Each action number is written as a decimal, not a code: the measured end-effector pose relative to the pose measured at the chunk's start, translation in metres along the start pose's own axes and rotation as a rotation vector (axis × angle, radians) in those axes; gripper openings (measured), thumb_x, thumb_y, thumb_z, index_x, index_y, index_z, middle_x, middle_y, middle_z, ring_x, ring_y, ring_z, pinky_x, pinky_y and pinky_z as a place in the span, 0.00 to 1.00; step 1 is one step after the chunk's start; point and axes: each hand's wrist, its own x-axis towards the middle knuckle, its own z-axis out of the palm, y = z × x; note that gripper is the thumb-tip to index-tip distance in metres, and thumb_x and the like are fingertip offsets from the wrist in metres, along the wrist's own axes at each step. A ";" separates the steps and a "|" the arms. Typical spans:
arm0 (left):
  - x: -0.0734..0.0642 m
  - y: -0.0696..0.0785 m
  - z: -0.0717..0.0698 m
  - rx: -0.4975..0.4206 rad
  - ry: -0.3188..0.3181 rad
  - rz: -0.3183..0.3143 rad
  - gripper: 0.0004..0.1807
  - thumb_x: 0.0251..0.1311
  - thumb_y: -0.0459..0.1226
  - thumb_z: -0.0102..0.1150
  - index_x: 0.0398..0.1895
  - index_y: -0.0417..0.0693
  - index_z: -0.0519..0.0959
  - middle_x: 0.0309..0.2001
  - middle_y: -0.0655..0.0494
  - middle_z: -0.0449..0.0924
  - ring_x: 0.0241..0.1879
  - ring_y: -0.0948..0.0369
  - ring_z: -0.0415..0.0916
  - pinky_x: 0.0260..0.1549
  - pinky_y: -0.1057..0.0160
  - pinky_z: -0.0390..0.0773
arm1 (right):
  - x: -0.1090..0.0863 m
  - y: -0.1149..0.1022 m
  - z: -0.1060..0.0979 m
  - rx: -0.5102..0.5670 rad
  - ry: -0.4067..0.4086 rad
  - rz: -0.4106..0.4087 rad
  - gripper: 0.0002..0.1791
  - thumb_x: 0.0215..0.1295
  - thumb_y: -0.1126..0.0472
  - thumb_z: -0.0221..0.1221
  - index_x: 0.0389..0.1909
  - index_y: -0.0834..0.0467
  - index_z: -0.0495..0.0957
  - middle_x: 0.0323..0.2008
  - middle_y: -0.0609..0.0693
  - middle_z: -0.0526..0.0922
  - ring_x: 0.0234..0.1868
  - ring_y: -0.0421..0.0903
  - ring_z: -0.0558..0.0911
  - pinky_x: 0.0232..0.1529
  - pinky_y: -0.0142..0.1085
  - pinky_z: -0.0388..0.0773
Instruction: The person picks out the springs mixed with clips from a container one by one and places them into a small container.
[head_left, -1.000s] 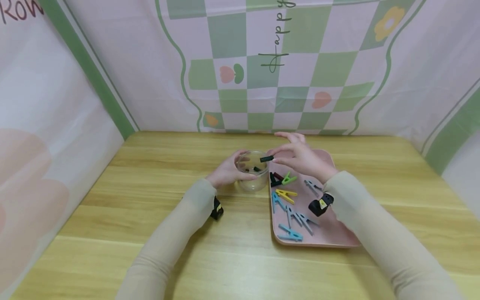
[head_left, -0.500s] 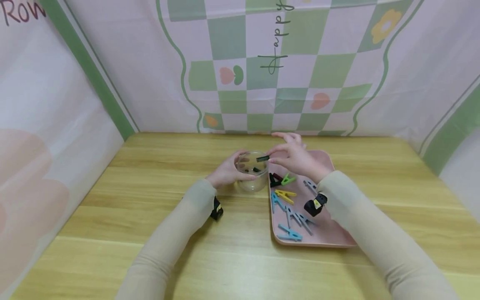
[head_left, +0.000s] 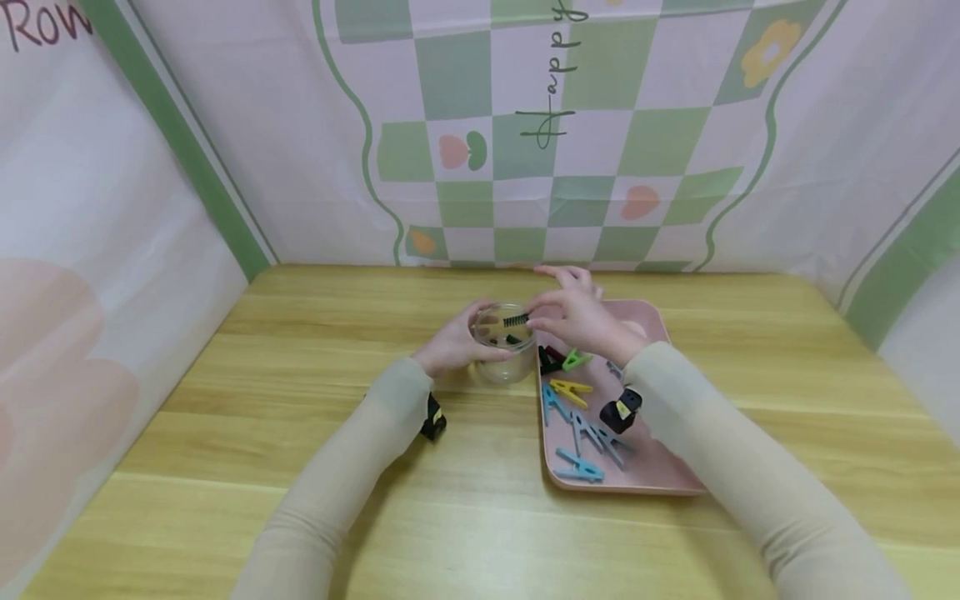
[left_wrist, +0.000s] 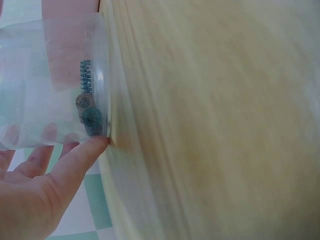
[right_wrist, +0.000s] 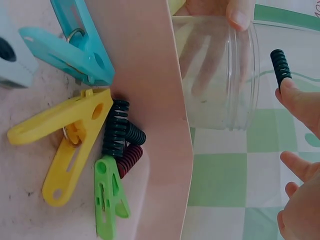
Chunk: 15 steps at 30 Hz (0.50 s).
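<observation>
My left hand (head_left: 456, 343) grips a clear round jar (head_left: 504, 368) standing on the table, thumb and fingers round its sides. Several small coil springs (left_wrist: 86, 77) lie at the jar's bottom in the left wrist view. My right hand (head_left: 579, 323) pinches a dark green coil spring (right_wrist: 280, 66) by one end between thumb and forefinger, its other fingers spread. In the head view that spring overlaps the jar's mouth. Beside the jar, in a pink tray (head_left: 645, 477), lie dark green springs (right_wrist: 115, 129) and a dark red spring (right_wrist: 130, 159).
The tray also holds clothespins: a yellow clothespin (head_left: 570, 390), a light green clothespin (head_left: 576, 360), and several blue and grey-blue ones, such as a blue clothespin (head_left: 579, 467) near the front. A patterned cloth (head_left: 525, 200) hangs behind the wooden table (head_left: 337, 292).
My right hand has moved left with the spring, from the jar's right rim to over its mouth. The left hand and jar have stayed in place.
</observation>
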 end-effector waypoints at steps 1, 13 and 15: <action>0.000 0.000 0.000 0.002 0.000 0.002 0.48 0.49 0.35 0.71 0.71 0.55 0.54 0.68 0.45 0.60 0.65 0.48 0.63 0.63 0.50 0.67 | 0.000 0.000 0.001 -0.002 -0.002 0.001 0.09 0.60 0.60 0.63 0.40 0.58 0.83 0.72 0.57 0.55 0.71 0.62 0.44 0.65 0.65 0.34; 0.000 -0.001 0.000 0.004 -0.003 0.007 0.48 0.50 0.35 0.70 0.71 0.55 0.53 0.68 0.46 0.60 0.66 0.48 0.62 0.63 0.49 0.67 | 0.003 0.003 0.007 0.009 -0.037 0.019 0.18 0.63 0.55 0.60 0.53 0.55 0.78 0.72 0.58 0.52 0.71 0.63 0.42 0.64 0.68 0.36; 0.001 -0.001 0.000 0.004 -0.003 0.009 0.48 0.49 0.36 0.71 0.72 0.55 0.53 0.68 0.46 0.60 0.66 0.48 0.62 0.63 0.49 0.67 | 0.002 0.004 0.006 0.024 -0.041 0.027 0.20 0.64 0.54 0.59 0.56 0.54 0.76 0.72 0.58 0.52 0.71 0.63 0.42 0.64 0.68 0.36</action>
